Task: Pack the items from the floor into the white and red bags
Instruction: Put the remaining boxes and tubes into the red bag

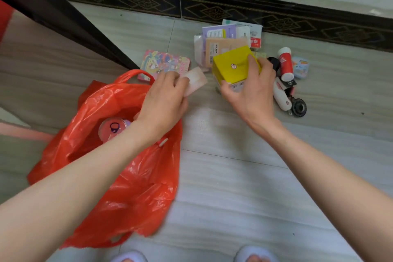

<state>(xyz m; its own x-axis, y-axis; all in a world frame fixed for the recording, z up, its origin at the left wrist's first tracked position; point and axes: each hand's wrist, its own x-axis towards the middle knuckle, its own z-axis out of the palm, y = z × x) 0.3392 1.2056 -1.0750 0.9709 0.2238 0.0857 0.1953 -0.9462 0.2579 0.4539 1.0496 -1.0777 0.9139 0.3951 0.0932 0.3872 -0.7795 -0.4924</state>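
The right hand (pixel 249 89) grips a yellow box (pixel 234 67), thumb at its near edge and fingers curled over the far side, just above the floor (pixel 223 176). The left hand (pixel 163 100) pinches a small pale packet (pixel 195 83) over the rim of the red bag (pixel 127 187), which lies open with a round pink container (pixel 112 128) inside. A colourful card pack (pixel 168 62) lies behind the bag. More packets (pixel 231 34) are stacked near the dark skirting (pixel 276 13); a red-and-white tube (pixel 286 64) lies right of the box. Open tile spreads toward the person.
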